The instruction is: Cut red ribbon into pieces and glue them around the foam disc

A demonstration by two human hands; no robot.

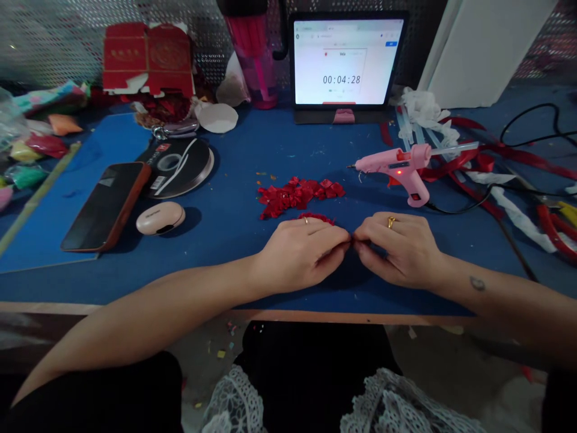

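Blue tabletop point(228, 231) lies beneath your left hand point(304, 249) and right hand point(396, 249), pinched closed and meeting, whatever they hold too small to tell; red fabric pieces point(295, 195) sit just beyond.

Dim overall. Brightest spot is the tablet point(345, 63), screen near washed out, small text soft. Floor below it sinks into murk. Soft shadow under the earbud case point(161, 218). Edges left and right of tablet look stretched.
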